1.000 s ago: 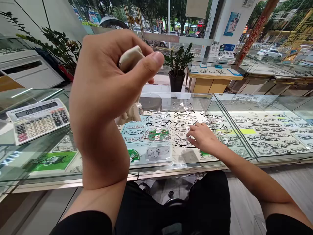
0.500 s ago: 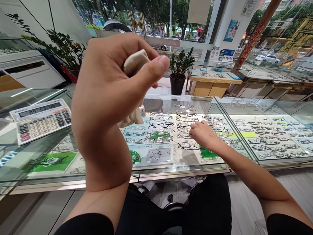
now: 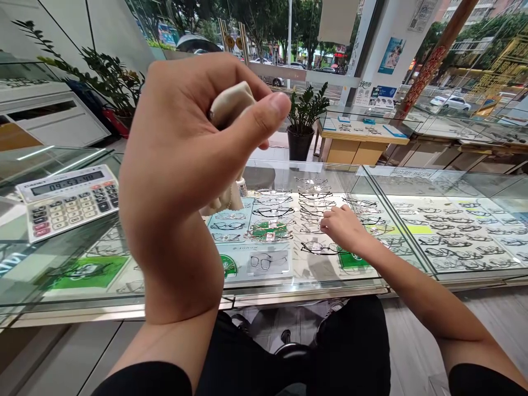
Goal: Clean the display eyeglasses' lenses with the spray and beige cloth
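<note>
Raised close to the camera, my left hand is closed around a crumpled cream cloth. Part of the cloth shows between thumb and fingers, and more of it hangs below, behind the wrist. My right hand rests over the glass counter, its fingers curled together; what they hold, if anything, is too small to make out. Rows of eyeglass frames lie under the glass around it, with a dark pair just below the right hand.
At the left a calculator lies on the glass. A green card shows in the case. Beyond the counter stand a potted plant and a wooden display table. More display cases extend right.
My left hand has shifted very slightly right with the cloth still in it. The right hand has hardly moved.
</note>
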Demonstrator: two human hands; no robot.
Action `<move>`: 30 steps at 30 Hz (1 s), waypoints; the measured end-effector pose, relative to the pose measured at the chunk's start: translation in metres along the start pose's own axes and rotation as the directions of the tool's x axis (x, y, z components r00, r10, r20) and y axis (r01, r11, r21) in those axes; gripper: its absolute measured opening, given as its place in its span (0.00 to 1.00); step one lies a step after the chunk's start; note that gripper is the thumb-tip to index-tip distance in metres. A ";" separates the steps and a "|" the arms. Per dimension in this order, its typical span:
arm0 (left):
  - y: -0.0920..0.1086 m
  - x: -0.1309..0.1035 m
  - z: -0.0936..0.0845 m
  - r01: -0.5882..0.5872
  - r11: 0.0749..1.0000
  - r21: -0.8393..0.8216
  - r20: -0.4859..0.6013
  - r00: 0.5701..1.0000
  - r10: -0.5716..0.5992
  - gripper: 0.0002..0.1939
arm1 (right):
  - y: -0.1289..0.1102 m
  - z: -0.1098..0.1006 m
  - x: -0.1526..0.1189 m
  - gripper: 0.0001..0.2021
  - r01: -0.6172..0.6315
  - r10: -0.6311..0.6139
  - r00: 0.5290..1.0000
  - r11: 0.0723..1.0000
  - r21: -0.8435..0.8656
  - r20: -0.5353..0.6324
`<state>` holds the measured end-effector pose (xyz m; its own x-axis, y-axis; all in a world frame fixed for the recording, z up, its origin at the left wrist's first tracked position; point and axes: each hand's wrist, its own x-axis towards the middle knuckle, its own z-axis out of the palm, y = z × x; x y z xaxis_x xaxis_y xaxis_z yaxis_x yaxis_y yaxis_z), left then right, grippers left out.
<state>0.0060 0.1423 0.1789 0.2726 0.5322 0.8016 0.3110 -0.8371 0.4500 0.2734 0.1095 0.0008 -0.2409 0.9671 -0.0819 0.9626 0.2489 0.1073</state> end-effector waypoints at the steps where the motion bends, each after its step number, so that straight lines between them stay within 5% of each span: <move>1: 0.000 0.000 0.000 -0.003 1.000 -0.004 0.001 1.000 0.003 0.20 | 0.001 0.000 0.000 0.15 0.001 -0.001 1.000 1.000 -0.002 0.000; 11: 0.001 0.001 -0.001 -0.012 0.999 0.030 -0.003 1.000 0.012 0.14 | 0.008 -0.004 -0.002 0.14 -0.005 0.006 1.000 0.999 -0.034 0.009; 18: 0.007 -0.001 0.000 0.014 0.992 0.124 -0.019 1.000 -0.012 0.13 | 0.009 -0.023 -0.038 0.09 0.056 -0.068 0.997 0.974 0.219 0.045; 30: 0.005 0.000 0.000 0.007 0.996 0.084 -0.016 1.000 -0.006 0.11 | -0.004 -0.017 -0.025 0.12 0.004 -0.016 0.991 0.996 0.088 0.136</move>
<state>0.0076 0.1377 0.1811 0.2560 0.5347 0.8054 0.3878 -0.8199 0.4210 0.2733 0.0857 0.0197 -0.2373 0.9467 -0.2180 0.9688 0.2473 0.0191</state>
